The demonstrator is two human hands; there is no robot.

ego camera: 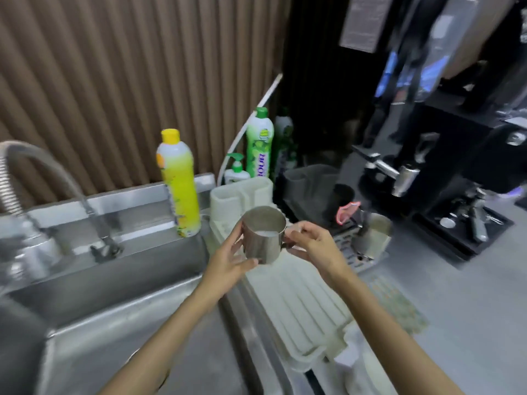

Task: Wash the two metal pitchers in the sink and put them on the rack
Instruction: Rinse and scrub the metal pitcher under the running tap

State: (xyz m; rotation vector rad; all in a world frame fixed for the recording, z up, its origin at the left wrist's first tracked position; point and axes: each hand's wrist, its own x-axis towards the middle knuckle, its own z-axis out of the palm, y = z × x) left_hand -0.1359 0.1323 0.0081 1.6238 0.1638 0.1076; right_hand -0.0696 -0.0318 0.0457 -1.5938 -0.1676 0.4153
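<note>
A metal pitcher point(263, 235) with pale liquid inside is held upright above the white ribbed drying rack point(302, 306), just right of the steel sink point(114, 295). My left hand point(228, 266) cups its side and bottom. My right hand point(316, 246) grips its handle on the right. A second metal pitcher point(375, 235) stands on the drip tray of the black coffee machine point(456, 166), further right.
A coiled faucet point(37, 166) arches over the sink at left. A yellow soap bottle point(179, 181) and green bottles point(259, 143) stand along the sink's back edge. A white rack compartment point(239, 195) sits behind the pitcher. A grey counter point(470, 309) extends right.
</note>
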